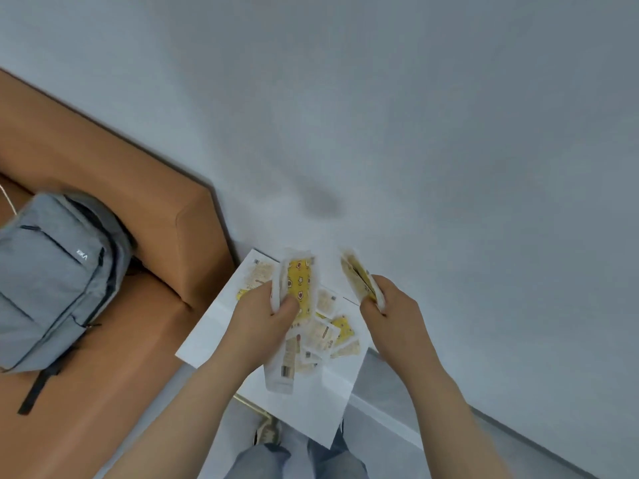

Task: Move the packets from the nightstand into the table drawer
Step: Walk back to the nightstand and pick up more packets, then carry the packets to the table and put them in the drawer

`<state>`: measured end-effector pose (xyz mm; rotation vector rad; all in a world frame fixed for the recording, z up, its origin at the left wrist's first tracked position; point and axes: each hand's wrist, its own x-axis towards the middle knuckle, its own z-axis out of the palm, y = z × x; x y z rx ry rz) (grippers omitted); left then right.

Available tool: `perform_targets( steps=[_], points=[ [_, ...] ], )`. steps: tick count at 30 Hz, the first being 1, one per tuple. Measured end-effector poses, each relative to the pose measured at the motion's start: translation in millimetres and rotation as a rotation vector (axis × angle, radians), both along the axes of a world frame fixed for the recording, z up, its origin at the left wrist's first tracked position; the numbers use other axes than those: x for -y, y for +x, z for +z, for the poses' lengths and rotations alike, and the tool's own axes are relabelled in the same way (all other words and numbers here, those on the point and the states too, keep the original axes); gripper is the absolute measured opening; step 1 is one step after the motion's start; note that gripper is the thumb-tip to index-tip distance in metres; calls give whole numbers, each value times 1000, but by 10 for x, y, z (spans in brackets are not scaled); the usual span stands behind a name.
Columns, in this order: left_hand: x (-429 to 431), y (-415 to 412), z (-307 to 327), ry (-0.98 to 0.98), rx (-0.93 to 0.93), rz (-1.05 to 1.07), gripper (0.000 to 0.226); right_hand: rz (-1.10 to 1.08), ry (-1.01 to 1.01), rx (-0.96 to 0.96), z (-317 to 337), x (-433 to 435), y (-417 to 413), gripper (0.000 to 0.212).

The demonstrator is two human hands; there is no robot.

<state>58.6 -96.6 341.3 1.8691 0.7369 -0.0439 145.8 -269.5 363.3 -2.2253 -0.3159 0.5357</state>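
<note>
Now gathering | my left hand [266, 312] and right hand [390, 302] each clamp packets [300, 288] | loose packets [328, 337] below both grips on nightstand [221, 326] | next: collect those, find drawer

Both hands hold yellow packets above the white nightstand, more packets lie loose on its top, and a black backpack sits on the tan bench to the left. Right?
Not quite: the head view shows the backpack is grey, not black. The rest holds: left hand and right hand each hold yellow packets above the white nightstand, and more lie loose on it.
</note>
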Motion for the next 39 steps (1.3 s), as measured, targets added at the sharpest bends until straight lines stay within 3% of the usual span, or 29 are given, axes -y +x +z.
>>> perform_targets(
  steps=[9, 16, 20, 39],
  points=[
    [97, 285, 684, 84, 183, -305, 41, -241, 66, 166, 704, 235, -265, 26],
    [668, 461, 1104, 66, 296, -525, 39, -427, 64, 284, 1157, 826, -514, 25],
    [1203, 466, 1338, -19, 322, -629, 25, -544, 66, 339, 1362, 1318, -734, 28],
    [4622, -908, 2095, -158, 460, -1100, 19, -1084, -49, 518, 1936, 4355, -3077, 38]
  ],
)
